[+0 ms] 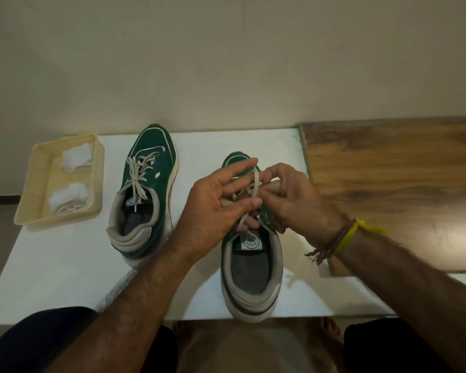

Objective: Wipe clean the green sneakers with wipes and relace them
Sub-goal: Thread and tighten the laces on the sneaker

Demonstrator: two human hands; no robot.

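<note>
The task looks close to its end. The left sneaker (145, 189) stands on the white worktop (65, 265) with its lace threaded through and tied in a bow, so I judge this shoe finished. The right sneaker (250, 254) stands near the front edge of the worktop, heel toward the person, and both hands work above its tongue. The left hand (215, 208) has its fingers (237, 170) partly spread, with the pale lace (253, 184) passing between them; the right hand (288, 197) is curled, and its fingers seem to pinch the same lace, though the exact hold is hidden. It appears that the knot on this shoe is being made and is not yet complete. At the far left, a cream tray (38, 184) holds crumpled white wipes (73, 157), which suggests the wiping is already done. What remains is probably only to finish this bow.
</note>
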